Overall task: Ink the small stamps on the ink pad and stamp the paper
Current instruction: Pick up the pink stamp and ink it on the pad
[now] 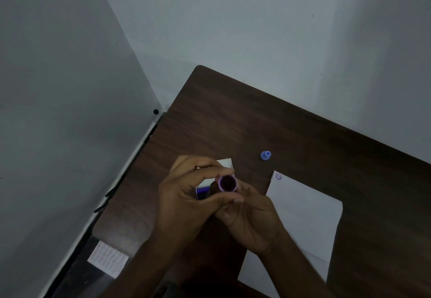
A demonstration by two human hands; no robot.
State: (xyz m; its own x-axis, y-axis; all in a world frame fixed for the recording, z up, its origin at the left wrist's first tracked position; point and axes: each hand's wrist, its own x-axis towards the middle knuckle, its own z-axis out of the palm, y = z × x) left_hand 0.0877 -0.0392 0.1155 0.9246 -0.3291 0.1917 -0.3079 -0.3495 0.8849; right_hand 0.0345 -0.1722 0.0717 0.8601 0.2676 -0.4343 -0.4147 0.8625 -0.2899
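The fingers (224,172) of the left hand (186,195) pinch a small purple stamp (227,183) from the top and bottom, thumb below and fingers above. The right hand (251,220) sits just under it, with its fingers curled in close to the stamp, touching it or nearly so; I cannot tell if they grip it. The stamp is held up in the air with its round end facing the camera. That end looks dark inside, but I cannot tell if it has ink on it.

Right behind the hands is the ink pad (211,187), a small white box with a bit of blue showing. The hands hide most of it. To the right lies the white paper (303,218) on the dark brown bench (256,123). The paper has one little smiley face print (278,176) in its top corner. The rest of the sheet that shows is blank.

A small blue stamp (265,155) stands alone on the bench, above the paper and apart from it.

So I think the job has only just started. One print is done. The purple stamp probably needs to go on the ink pad and then press on the paper. There is lots of room left for more prints.
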